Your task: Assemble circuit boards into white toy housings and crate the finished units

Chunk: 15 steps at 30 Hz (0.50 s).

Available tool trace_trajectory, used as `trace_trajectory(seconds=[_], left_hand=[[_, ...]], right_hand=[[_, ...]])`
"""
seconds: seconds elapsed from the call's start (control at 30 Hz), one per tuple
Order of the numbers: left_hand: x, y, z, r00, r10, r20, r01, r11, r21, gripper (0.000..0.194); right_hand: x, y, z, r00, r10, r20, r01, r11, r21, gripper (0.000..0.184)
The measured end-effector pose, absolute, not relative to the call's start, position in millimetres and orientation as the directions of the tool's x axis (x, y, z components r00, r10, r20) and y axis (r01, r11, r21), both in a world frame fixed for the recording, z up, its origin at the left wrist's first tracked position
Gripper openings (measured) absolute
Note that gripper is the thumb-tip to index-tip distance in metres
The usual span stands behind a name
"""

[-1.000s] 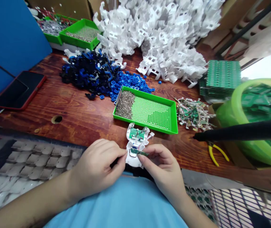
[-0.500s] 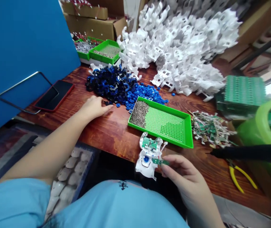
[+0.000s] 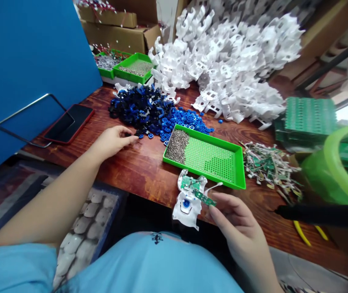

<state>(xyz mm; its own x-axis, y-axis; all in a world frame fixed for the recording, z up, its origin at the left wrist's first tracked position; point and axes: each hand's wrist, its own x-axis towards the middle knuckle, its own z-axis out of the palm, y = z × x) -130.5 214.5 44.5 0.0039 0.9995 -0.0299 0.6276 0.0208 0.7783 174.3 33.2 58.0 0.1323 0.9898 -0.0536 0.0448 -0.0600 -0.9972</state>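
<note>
Here the right hand [image 3: 241, 221] pinches a slim green board [image 3: 204, 198]; left hand [image 3: 112, 142], grip unclear

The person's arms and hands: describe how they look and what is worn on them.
The left hand and right hand are bare, with no gloves, rings or watch visible. Both forearms are uncovered. The left sleeve is short, plain light blue, matching the shirt, which bears a small dark mark. The right sleeve is out of view.
</note>
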Motion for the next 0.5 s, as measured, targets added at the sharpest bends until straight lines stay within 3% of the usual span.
trace_trajectory(seconds=[0.17, 0.3, 0.43, 0.5], left_hand=[[-108.1, 177.8, 57.6, 0.010, 1.000, -0.007, 0.359, 0.003, 0.933, 0.045], [-65.6, 124.3, 71.8, 0.222, 0.971, -0.085, 0.186, 0.043, 0.982, 0.031], [-30.2, 89.4, 76.9, 0.485, 0.805, -0.342, -0.034, 0.409, 0.912, 0.025], [-21.4, 83.4, 77.0, 0.549, 0.739, -0.391, -0.069, 0.506, 0.860, 0.023]], right_hand=[[170.9, 31.6, 61.6, 0.161, 0.984, 0.071, 0.115, 0.052, -0.992, 0.021], [168.6, 30.0, 67.2, 0.183, 0.970, 0.160, 0.161, 0.131, -0.978, 0.023], [167.1, 34.0, 70.9, 0.061, 0.948, 0.311, 0.263, 0.285, -0.922, 0.029], [168.0, 36.8, 70.4, -0.045, 0.935, 0.353, 0.299, 0.350, -0.888, 0.035]])
